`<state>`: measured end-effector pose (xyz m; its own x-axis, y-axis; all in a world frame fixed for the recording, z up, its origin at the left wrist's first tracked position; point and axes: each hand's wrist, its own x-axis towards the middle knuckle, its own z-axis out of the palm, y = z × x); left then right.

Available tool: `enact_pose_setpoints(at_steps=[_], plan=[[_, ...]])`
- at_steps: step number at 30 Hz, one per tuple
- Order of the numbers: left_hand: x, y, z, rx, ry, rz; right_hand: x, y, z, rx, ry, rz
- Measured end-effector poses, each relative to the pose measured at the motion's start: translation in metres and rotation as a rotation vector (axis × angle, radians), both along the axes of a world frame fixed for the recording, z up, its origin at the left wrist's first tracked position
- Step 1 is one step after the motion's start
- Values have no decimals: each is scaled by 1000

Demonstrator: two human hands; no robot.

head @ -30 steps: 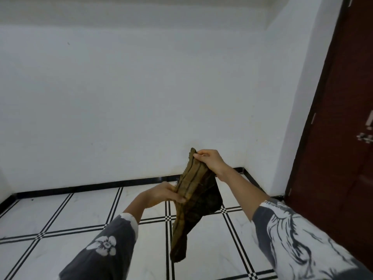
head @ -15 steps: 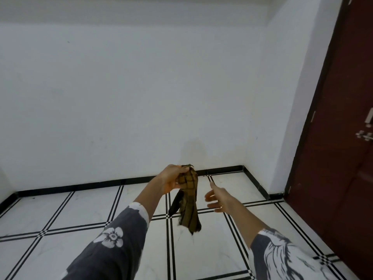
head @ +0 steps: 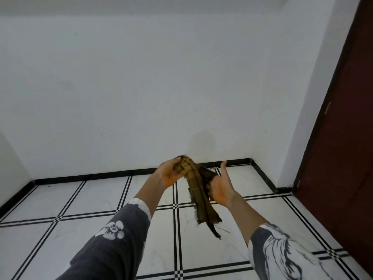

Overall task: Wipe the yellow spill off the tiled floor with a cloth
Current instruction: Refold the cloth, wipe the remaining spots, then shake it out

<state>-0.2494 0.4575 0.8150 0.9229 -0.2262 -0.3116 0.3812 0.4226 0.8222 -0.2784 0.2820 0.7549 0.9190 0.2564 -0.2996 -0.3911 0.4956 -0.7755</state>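
Observation:
A brown and yellow checked cloth (head: pixel 198 196) hangs in the air in front of me, above the white tiled floor (head: pixel 212 251). My left hand (head: pixel 168 174) grips its bunched top end. My right hand (head: pixel 220 188) is beside the cloth on the right, palm turned towards it, fingers fairly straight; its fingertips lie against the dark folds, and I cannot tell whether they hold them. The frayed lower end dangles free. No yellow spill shows on the visible tiles.
White walls (head: pixel 141 87) meet in a corner at the back right, with a black skirting (head: pixel 90 175) along the floor. A dark red door (head: pixel 347 138) stands at the right. Black double lines cross the floor tiles.
One second ago both hands held the cloth. Then the right hand let go and dropped away. Now it has come back up against the cloth's right side.

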Motion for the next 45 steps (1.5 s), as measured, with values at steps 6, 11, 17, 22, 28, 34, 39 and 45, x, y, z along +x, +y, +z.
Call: enact_pose_setpoints(at_steps=[6,11,17,22,28,34,39,45], plan=[[1,32,-21,119,78,32,-8,-4,17,-318,-34,9],[-4,39,-22,449,-30,-2,-3,-17,30,-711,0,-86],[-8,43,-22,392,-72,-70,-3,-28,39,-519,-72,-151],[-8,41,-10,551,-98,-30,3,-35,36,-755,-138,-257],[-11,28,-10,543,-191,155,3,-36,37,-1034,-154,-473],[-9,48,-2,430,-237,-147,-7,-48,53,-749,-274,-71],[-6,39,-1,936,-422,-74,-4,-42,52,-1254,-390,-91],[-5,37,2,1150,-543,40,-9,-44,54,-1352,-517,-261]])
